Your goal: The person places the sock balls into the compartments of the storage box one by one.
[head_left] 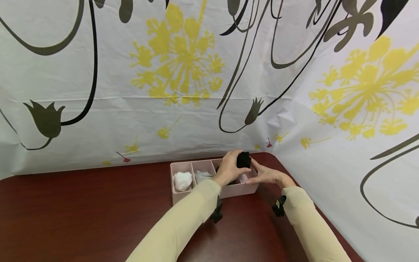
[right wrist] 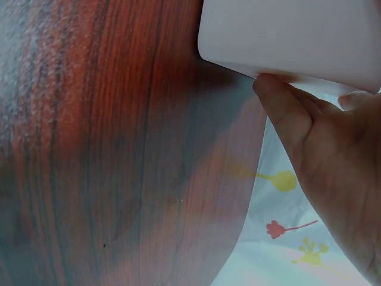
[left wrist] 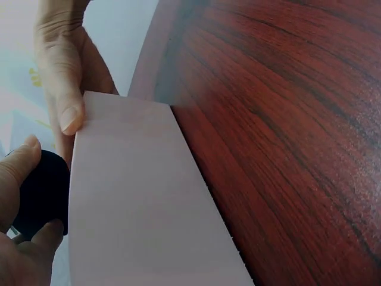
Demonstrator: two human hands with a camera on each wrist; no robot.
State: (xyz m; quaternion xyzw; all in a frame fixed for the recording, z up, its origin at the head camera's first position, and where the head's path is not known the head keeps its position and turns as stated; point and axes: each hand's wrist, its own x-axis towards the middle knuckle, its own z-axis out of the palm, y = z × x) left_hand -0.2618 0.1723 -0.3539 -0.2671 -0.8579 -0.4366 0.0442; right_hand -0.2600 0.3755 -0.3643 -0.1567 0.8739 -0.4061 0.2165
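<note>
A pale pink divided box (head_left: 214, 193) stands on the table near its back right corner. Over its right end, my left hand (head_left: 228, 168) pinches a black rolled-up bundle of cloth (head_left: 243, 160) between thumb and fingers; the bundle also shows in the left wrist view (left wrist: 44, 193). My right hand (head_left: 269, 175) grips the box's right end, thumb at the rim and fingers along the outer side wall, as the right wrist view (right wrist: 333, 134) shows. A white cloth bundle (head_left: 182, 181) fills the leftmost compartment, with a light grey one (head_left: 203, 176) beside it. My left hand partly hides a dark item farther right.
The dark red wooden table (head_left: 82, 214) runs along a white patterned sheet (head_left: 114, 83) hung behind and on the right. Its right edge lies close to the box and my right forearm. Each wrist wears a small black device (head_left: 279, 206).
</note>
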